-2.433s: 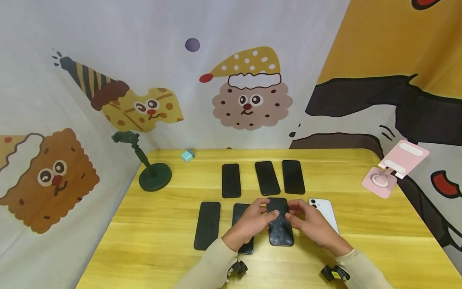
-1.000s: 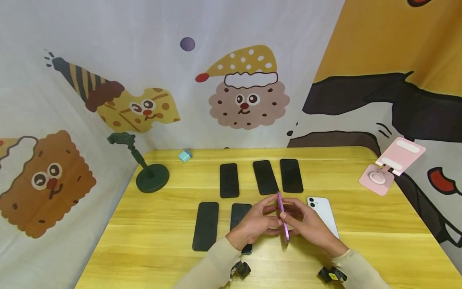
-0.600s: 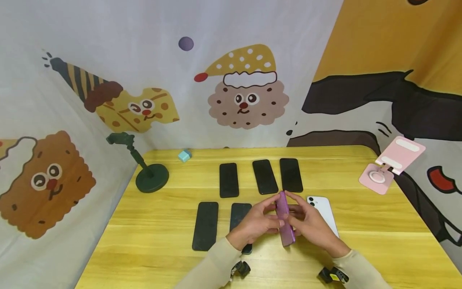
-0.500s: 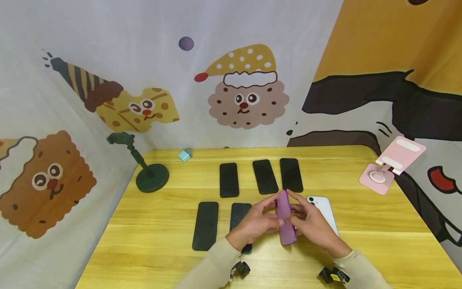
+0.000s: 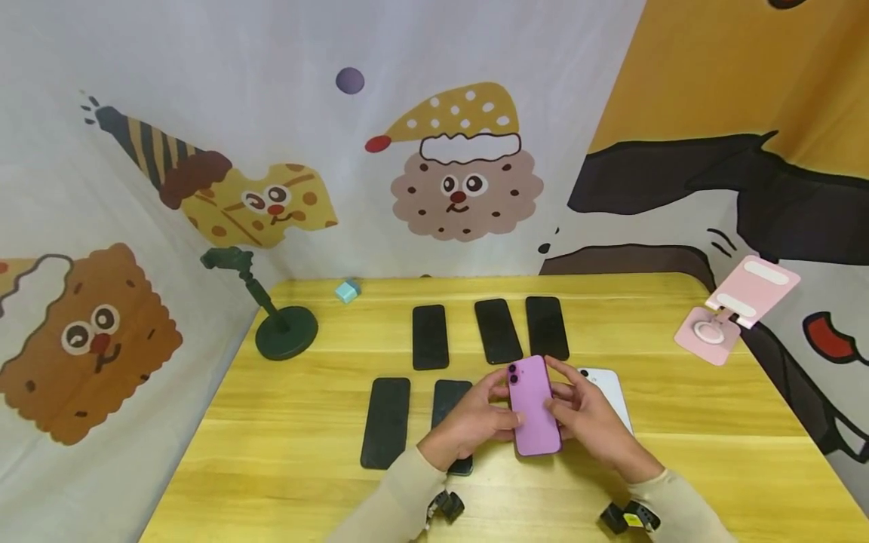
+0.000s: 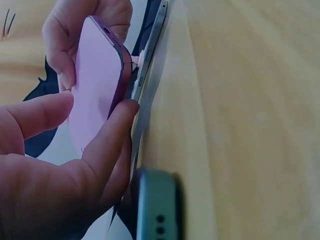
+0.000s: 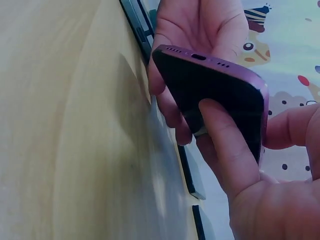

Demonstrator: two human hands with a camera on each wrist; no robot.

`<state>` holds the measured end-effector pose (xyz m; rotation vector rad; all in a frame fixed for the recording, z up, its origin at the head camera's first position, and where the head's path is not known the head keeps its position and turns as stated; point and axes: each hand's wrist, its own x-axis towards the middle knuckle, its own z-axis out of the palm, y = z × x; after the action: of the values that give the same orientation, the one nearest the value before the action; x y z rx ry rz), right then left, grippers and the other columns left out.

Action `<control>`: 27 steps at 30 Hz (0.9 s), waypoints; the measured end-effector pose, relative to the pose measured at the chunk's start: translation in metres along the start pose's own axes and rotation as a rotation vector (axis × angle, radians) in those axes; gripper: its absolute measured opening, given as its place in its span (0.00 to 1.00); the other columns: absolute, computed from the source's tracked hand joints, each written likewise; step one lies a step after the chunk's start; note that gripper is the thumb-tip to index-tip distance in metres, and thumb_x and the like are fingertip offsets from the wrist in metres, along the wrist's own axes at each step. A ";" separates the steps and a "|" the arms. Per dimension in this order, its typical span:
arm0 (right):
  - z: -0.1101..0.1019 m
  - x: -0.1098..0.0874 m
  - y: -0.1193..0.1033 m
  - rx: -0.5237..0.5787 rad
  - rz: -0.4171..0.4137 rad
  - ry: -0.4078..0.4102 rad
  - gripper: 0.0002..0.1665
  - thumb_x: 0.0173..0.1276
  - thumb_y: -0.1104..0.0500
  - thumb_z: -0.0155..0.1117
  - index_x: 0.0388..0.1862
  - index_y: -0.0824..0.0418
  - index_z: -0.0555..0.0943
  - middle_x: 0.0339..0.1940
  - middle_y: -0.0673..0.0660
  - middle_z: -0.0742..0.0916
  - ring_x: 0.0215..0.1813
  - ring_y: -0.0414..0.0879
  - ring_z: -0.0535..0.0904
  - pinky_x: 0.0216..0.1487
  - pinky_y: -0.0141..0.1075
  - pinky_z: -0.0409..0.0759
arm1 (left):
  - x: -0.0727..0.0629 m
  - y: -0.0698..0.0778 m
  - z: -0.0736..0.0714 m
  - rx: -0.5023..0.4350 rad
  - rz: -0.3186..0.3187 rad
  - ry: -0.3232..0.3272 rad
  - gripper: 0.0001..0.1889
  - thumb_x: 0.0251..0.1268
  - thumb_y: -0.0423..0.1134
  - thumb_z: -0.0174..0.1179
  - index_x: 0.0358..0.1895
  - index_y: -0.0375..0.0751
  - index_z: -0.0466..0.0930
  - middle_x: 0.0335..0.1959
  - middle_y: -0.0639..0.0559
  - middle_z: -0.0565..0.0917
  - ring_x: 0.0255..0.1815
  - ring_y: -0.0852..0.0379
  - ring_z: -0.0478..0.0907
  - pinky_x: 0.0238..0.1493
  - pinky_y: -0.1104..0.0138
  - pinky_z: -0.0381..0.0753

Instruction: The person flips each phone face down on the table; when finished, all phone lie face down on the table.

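Pinching the pink phone [image 5: 532, 392] with left hand [image 5: 473, 421] and right hand [image 5: 589, 422], midway between both grips, above the table [image 5: 271, 445]; apparently at a handling step. Probably calling next for steady fingertip pressure.

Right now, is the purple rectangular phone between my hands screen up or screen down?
The purple phone is screen down: its back and camera lenses face up, and its black screen shows underneath in the right wrist view.

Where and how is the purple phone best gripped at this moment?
The purple phone is probably best held by its long edges, left hand and right hand coming from either side: it's a thin slab, tilted and raised off the table, leaving room beneath.
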<state>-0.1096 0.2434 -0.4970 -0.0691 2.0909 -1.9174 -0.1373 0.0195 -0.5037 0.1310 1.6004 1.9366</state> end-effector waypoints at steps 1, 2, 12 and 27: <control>-0.001 0.001 0.000 -0.001 0.003 -0.007 0.46 0.80 0.68 0.56 0.89 0.52 0.50 0.77 0.77 0.72 0.54 0.59 0.89 0.41 0.54 0.91 | 0.000 0.001 -0.001 0.005 0.004 -0.003 0.42 0.66 0.20 0.65 0.82 0.46 0.62 0.64 0.39 0.74 0.50 0.45 0.87 0.52 0.47 0.90; -0.002 0.002 -0.001 -0.010 0.004 -0.017 0.46 0.80 0.67 0.56 0.89 0.52 0.49 0.77 0.77 0.72 0.55 0.60 0.89 0.41 0.54 0.91 | 0.000 0.002 -0.001 0.008 0.004 -0.003 0.43 0.66 0.20 0.65 0.82 0.46 0.62 0.62 0.38 0.75 0.50 0.45 0.87 0.52 0.47 0.90; -0.013 0.007 -0.003 -0.163 0.043 -0.050 0.51 0.77 0.64 0.67 0.89 0.55 0.50 0.67 0.76 0.81 0.51 0.56 0.89 0.37 0.49 0.92 | -0.002 0.010 -0.003 0.246 0.021 0.041 0.47 0.63 0.23 0.70 0.84 0.51 0.60 0.59 0.45 0.77 0.45 0.55 0.84 0.44 0.59 0.91; -0.011 0.014 0.006 -0.303 0.028 -0.022 0.47 0.72 0.69 0.69 0.85 0.62 0.58 0.43 0.64 0.81 0.38 0.50 0.84 0.32 0.43 0.91 | -0.008 0.015 0.001 0.592 0.073 0.076 0.45 0.66 0.33 0.74 0.83 0.37 0.60 0.49 0.47 0.84 0.33 0.63 0.80 0.33 0.71 0.80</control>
<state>-0.1243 0.2511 -0.5044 -0.1249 2.3366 -1.5624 -0.1364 0.0155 -0.4870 0.3612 2.2043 1.4738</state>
